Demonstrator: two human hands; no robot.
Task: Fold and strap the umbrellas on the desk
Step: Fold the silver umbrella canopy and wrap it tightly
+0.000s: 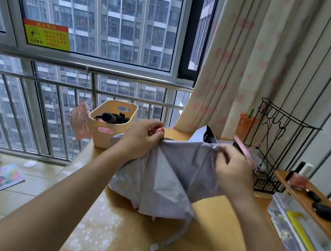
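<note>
A pale grey-lilac umbrella (165, 180) lies collapsed and loose over the wooden desk (215, 233), its canopy spread in folds. My left hand (139, 141) grips the pink handle end (158, 130) at the far side of the canopy. My right hand (232, 172) pinches a canopy fold and rib tip near the top right. The umbrella's strap (170, 242) hangs free toward me across the desk. A dark and white folded item (206, 135) lies behind the canopy; I cannot tell if it is another umbrella.
A beige basket (111, 126) with black items and a pink fan (80, 122) stand at the desk's far left. A black wire rack (270, 151), nail polish bottles (300, 174) and a clear box with a yellow handle (302, 234) crowd the right side. Window railing lies behind.
</note>
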